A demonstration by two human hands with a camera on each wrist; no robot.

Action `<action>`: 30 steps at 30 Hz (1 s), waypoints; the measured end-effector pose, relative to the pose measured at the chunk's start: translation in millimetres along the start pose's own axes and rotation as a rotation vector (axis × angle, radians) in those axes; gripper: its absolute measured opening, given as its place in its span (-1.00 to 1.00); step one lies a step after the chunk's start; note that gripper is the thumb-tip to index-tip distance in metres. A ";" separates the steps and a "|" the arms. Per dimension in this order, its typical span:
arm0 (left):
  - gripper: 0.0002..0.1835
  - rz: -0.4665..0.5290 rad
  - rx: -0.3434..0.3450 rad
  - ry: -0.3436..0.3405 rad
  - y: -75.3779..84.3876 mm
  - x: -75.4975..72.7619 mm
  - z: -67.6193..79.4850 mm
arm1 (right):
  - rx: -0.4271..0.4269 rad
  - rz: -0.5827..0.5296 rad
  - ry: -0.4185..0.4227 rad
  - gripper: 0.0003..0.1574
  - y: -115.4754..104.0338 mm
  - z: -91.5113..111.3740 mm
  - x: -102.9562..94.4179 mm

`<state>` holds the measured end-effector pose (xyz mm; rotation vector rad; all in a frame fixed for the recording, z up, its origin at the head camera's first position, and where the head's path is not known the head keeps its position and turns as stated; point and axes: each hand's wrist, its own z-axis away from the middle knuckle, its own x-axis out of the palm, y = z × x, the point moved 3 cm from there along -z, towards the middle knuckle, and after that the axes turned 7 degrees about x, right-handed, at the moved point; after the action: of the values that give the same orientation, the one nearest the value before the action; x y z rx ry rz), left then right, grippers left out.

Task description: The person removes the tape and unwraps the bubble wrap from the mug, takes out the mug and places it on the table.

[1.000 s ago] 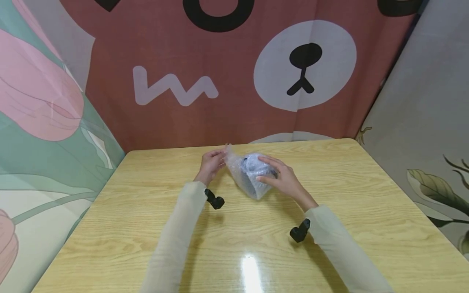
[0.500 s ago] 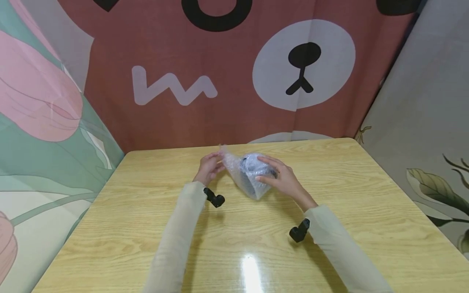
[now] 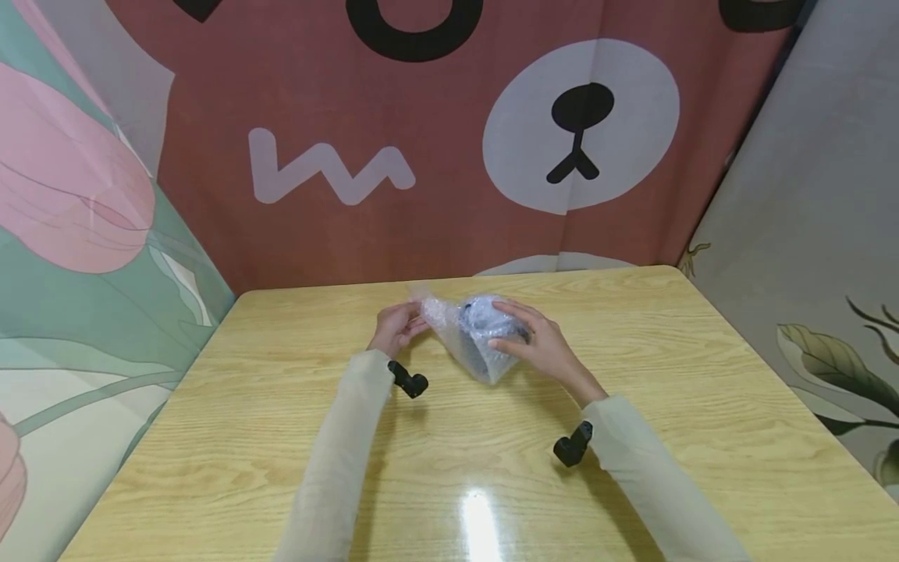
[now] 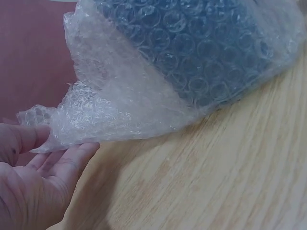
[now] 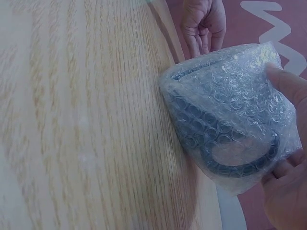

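A dark blue-grey mug (image 3: pixel 476 351) sits wrapped in clear bubble wrap (image 3: pixel 442 314) near the back middle of the table. In the right wrist view its curved handle (image 5: pixel 235 168) shows through the bubbles. My right hand (image 3: pixel 541 341) grips the wrapped mug from the right, thumb on the near side and fingers over the top. On the other side, my left hand (image 3: pixel 396 324) pinches the loose end of the wrap between thumb and fingers. The left wrist view shows this flap (image 4: pixel 115 110) stretched out from the mug's body toward the fingertips.
The wooden table (image 3: pixel 281 437) ends at a back edge just behind the hands. A red-brown cloth (image 3: pixel 337 242) with a bear print hangs there. Small black cameras (image 3: pixel 410 380) stick out from both sleeve cuffs.
My left hand has drawn the loose end of the bubble wrap a little left and down, so the flap lies lower. The right hand and the mug have stayed in place.
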<state>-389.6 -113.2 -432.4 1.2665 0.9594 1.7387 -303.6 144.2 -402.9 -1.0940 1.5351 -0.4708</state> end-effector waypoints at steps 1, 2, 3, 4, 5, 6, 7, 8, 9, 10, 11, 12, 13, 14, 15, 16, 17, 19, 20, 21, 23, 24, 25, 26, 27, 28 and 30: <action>-0.62 0.001 -0.002 0.007 -0.4 -0.7 0.1 | 0.000 -0.003 -0.001 -0.18 -0.1 0.3 0.1; -0.63 0.000 -0.005 0.015 -0.7 -1.4 0.3 | -0.002 -0.004 -0.001 -0.18 -0.1 0.5 0.4; -0.64 0.001 -0.009 0.023 -1.0 -2.2 0.5 | -0.001 -0.005 -0.003 -0.17 0.2 0.6 0.7; -0.64 0.000 -0.015 0.030 -1.3 -3.2 0.7 | -0.001 -0.006 -0.005 -0.17 0.1 0.9 0.8; -0.64 -0.002 -0.020 0.037 -1.5 -4.1 0.7 | -0.001 -0.007 -0.006 -0.17 0.2 1.0 1.0; -0.65 0.000 -0.027 0.043 -1.7 -4.9 0.9 | 0.002 -0.008 -0.006 -0.17 -0.1 1.3 1.0; -0.64 0.001 -0.031 0.047 -1.7 -5.6 0.7 | 0.001 -0.008 -0.006 -0.17 -0.2 1.4 1.0; -0.64 0.004 -0.036 0.051 -1.7 -6.2 0.6 | 0.001 -0.007 -0.006 -0.17 -0.2 1.3 1.0; -0.64 0.006 -0.040 0.052 -1.7 -6.6 0.4 | 0.001 -0.007 -0.005 -0.18 -0.3 1.3 0.8; -0.64 0.007 -0.044 0.054 -1.6 -6.9 0.3 | 0.001 -0.007 -0.005 -0.18 -0.6 1.3 0.6; -0.64 0.008 -0.048 0.056 -1.5 -7.2 0.2 | 0.000 -0.007 -0.004 -0.18 -0.5 1.2 0.5; -0.64 0.010 -0.051 0.057 -1.4 -7.4 0.1 | 0.001 -0.005 -0.003 -0.18 -0.6 1.1 0.3; -0.64 0.010 -0.054 0.057 -1.2 -7.6 -0.2 | 0.000 -0.003 -0.003 -0.18 -0.7 1.0 0.1; -0.65 0.011 -0.057 0.058 -1.3 -7.7 -0.2 | 0.000 -0.002 -0.002 -0.18 -0.6 1.0 0.0; -0.65 0.012 -0.059 0.058 -1.2 -7.9 -0.2 | 0.001 0.000 -0.002 -0.18 -0.7 1.0 -0.2; -0.65 0.012 -0.061 0.058 -1.1 -8.0 -0.2 | 0.000 0.001 -0.003 -0.18 -0.9 1.0 -0.3; -0.65 0.013 -0.062 0.058 -1.2 -8.4 -0.1 | 0.001 0.001 -0.002 -0.18 -1.0 1.1 -0.4; -0.64 0.016 -0.065 0.058 -1.3 -8.8 0.3 | 0.003 0.002 -0.005 -0.18 -1.5 1.0 -0.6; -0.64 0.018 -0.066 0.061 -1.6 -9.0 0.7 | 0.004 0.002 -0.004 -0.18 -1.7 1.0 -0.7; -0.63 0.021 -0.068 0.062 -1.8 -9.3 0.9 | 0.005 0.002 -0.005 -0.18 -1.9 1.0 -0.7; -0.62 0.028 -0.073 0.068 -2.5 -10.3 0.8 | 0.007 0.001 -0.003 -0.18 -1.9 1.1 -0.9; -0.61 0.032 -0.075 0.071 -2.9 -10.9 0.8 | 0.007 0.001 -0.002 -0.18 -2.0 1.2 -0.9; -0.61 0.035 -0.076 0.072 -3.3 -11.6 0.6 | 0.006 0.002 -0.001 -0.18 -1.6 1.2 -0.8; -0.61 0.035 -0.078 0.074 -3.8 -12.3 0.4 | 0.004 -0.001 0.000 -0.18 -1.6 1.3 -0.9; -0.61 0.035 -0.080 0.076 -4.2 -13.2 0.3 | 0.001 -0.002 0.000 -0.18 -1.2 1.1 -0.6; -0.61 0.033 -0.081 0.077 -4.5 -13.9 0.2 | -0.002 -0.004 0.001 -0.18 -0.9 1.0 -0.4; -0.62 0.024 -0.085 0.080 -4.9 -15.0 0.6 | -0.007 -0.011 0.000 -0.18 -0.8 0.8 -0.3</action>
<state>-385.1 -124.5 -442.5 1.1668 0.9092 1.8405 -302.6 144.3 -402.4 -1.1081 1.5324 -0.4728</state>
